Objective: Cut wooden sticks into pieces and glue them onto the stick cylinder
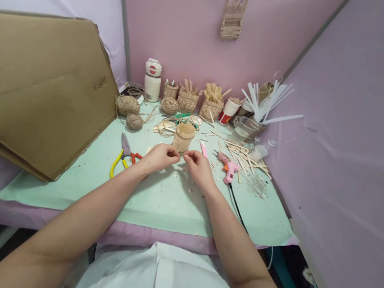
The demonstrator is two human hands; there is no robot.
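My left hand and my right hand are close together over the middle of the table, each pinching thumb to fingertips. Whatever lies between the fingers is too small to make out. Just behind the fingertips stands a small round wooden-stick cup, upright, with a band around it. Left of my left hand lie shears with yellow and red handles, partly covered by that hand. To the right of my right hand are a pink stick-shaped tool and a pink glue gun with a black cable.
Balls of twine and stick-filled cups line the back, with a white bottle. Loose wooden sticks and white glue sticks are at right. A large cardboard sheet leans at left.
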